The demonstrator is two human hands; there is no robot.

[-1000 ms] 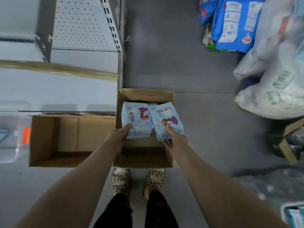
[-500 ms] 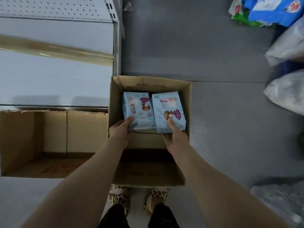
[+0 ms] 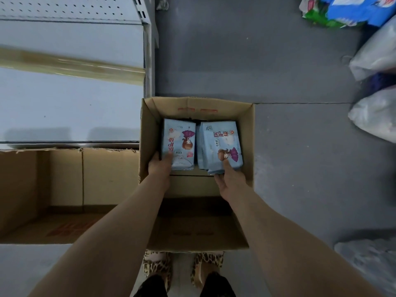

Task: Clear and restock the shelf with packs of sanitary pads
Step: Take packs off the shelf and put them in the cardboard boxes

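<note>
— While both arms are stretched down at the centre of the frame, what is being held?

— Two pale blue packs of sanitary pads are held inside the open cardboard box (image 3: 248, 146) at mid-frame. The left pack (image 3: 179, 144) is gripped at its near end by the left hand (image 3: 159, 166), thumb laid on the printed face, the other fingers hidden beneath. The right pack (image 3: 220, 144) is gripped the same way by the right hand (image 3: 230, 181), thumb pressed on the cartoon figure.

— How are the packs placed?

— They are held side by side, just apart, faces up, low within the box walls. Whether they are touching the box floor cannot be told; something dark is seen behind them.

— And what is seen around the box?

— A second cardboard box (image 3: 64, 189), lying open on its side, is seen at the left, touching the first. Bare white shelf boards (image 3: 70, 112) are seen at upper left, with a yellowish price rail (image 3: 72, 66) across them. Blue and green packages (image 3: 351, 9) lie at upper right, and whitish plastic bags (image 3: 377, 82) are piled along the right edge on the grey floor (image 3: 289, 168). Leopard-print slippers (image 3: 157, 266) are seen at the bottom.
</note>
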